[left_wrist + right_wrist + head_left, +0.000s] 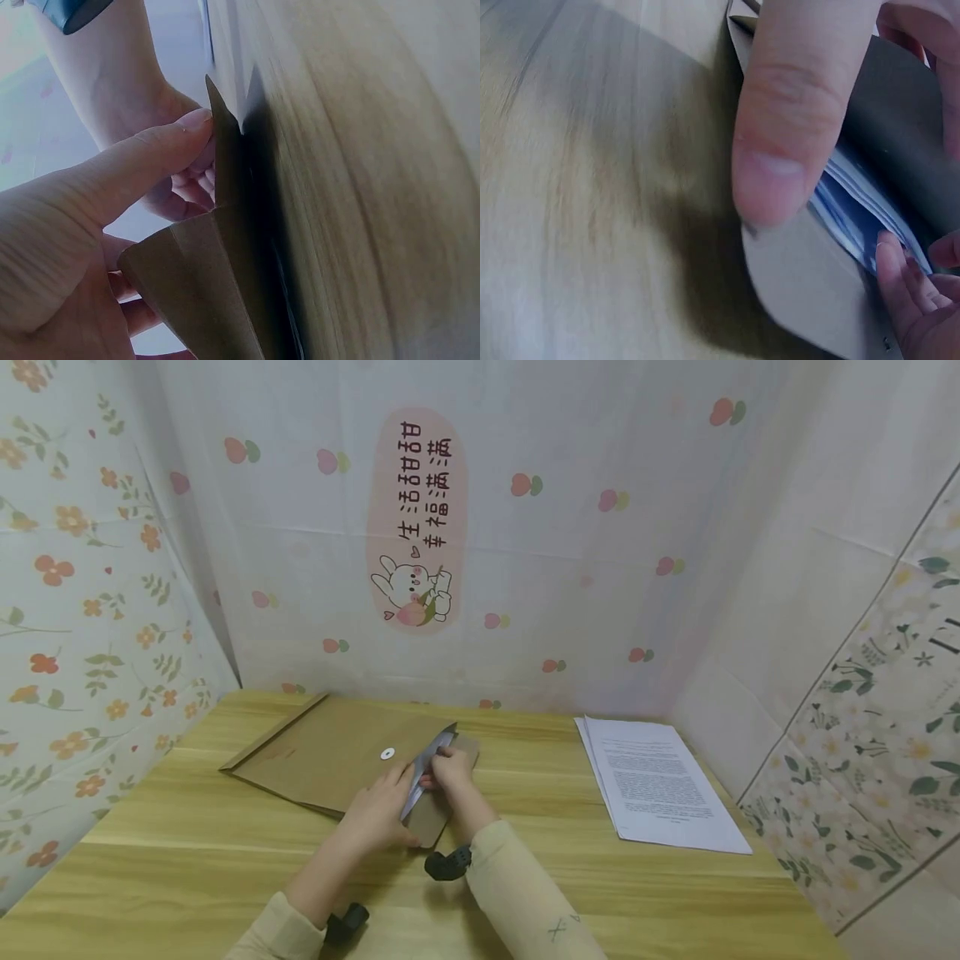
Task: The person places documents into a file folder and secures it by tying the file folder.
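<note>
A brown kraft document envelope (322,752) with a white round button (387,753) lies on the table, its open mouth to the right. White papers (427,760) show inside the mouth, layered in the right wrist view (877,206). My left hand (378,810) grips the near edge beside the mouth: fingers over the upper face, thumb (780,157) at the unfolded flap (787,277). At the mouth, my right hand (450,770) pinches the papers' edge with bent fingers. Behind the left thumb, that hand (187,180) is partly hidden by the envelope in the left wrist view.
A stack of printed sheets (656,781) lies at the table's right side. The wood-grain table (570,893) meets a patterned cloth backdrop (555,568) at the back, with more patterned sheets at both sides. Black wrist cameras (447,864) sit on both wrists.
</note>
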`<state>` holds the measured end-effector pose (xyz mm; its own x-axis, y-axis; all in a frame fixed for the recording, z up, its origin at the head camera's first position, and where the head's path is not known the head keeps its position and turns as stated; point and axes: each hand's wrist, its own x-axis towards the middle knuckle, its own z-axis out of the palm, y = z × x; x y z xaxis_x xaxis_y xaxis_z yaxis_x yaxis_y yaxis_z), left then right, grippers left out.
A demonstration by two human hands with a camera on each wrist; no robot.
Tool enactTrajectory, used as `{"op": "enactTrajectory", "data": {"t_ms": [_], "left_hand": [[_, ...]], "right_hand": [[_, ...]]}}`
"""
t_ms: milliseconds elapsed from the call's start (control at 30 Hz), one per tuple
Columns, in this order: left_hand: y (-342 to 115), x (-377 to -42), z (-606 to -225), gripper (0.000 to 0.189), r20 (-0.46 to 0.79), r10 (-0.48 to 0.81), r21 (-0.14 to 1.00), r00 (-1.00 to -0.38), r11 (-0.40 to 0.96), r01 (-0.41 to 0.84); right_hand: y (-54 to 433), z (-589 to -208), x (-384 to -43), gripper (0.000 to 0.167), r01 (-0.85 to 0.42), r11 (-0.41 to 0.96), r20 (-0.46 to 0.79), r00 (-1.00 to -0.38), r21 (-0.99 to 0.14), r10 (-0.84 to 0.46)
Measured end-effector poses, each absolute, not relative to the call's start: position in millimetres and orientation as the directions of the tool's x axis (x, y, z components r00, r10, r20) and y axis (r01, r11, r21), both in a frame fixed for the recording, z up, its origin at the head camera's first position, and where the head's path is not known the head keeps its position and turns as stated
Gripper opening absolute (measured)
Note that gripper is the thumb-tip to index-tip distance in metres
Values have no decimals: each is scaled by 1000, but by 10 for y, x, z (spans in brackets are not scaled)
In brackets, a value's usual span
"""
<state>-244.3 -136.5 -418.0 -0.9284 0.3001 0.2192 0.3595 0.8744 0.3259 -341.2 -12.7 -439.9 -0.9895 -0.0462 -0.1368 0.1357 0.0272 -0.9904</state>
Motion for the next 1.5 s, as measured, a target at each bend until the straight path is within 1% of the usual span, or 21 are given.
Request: {"op": "enactTrajectory", "data": {"t_ms": [133,267,433,533,633,800,967,1133,1200,1433,1500], "left_hand": [[-1351,-2446,-4189,112,202,304,332,-931,873,358],[-1351,-2444,-4203,110,183,308,352,-934,866,355],[-1342,-2436,-4230,101,149,328,351,-933,864,360],[-1338,-2422,-4243,95,102,334,358,-937,867,348],[-1341,-2405,-4249,89,52,336,388,-940,861,329],[-1333,-2412,-4238,82,-14,355,443,-935,841,312],[-1292,-2494,-4191,71,-3,423,471,-906,800,372],[-1208,-2566,-4128,59,9,468,548,-884,737,396],[-1161,-2589,-4093,57,29,471,570,-882,717,401],[-951,-2677,-4016,57,90,463,586,-882,691,423],[-872,-2694,-3992,55,94,455,622,-885,668,409]], "right_hand": [[-87,-4432,-3402,50,153,13,-154,-987,-988,-46],[-32,-4459,-3392,47,155,26,-157,-985,-988,-73],[97,-4472,-3391,41,137,93,-147,-983,-986,-113],[203,-4466,-3372,38,122,146,-142,-980,-982,-137],[312,-4443,-3340,35,102,194,-134,-978,-976,-163],[502,-4427,-3280,30,31,223,-81,-972,-974,-219],[701,-4378,-3217,30,-23,226,-36,-968,-974,-250],[928,-4313,-3169,32,-48,271,-21,-969,-961,-247],[1022,-4284,-3158,32,-48,278,-18,-973,-959,-230],[1401,-4153,-3108,34,-59,311,-1,-982,-949,-188],[1535,-4098,-3086,36,-65,330,4,-983,-942,-181]]}}
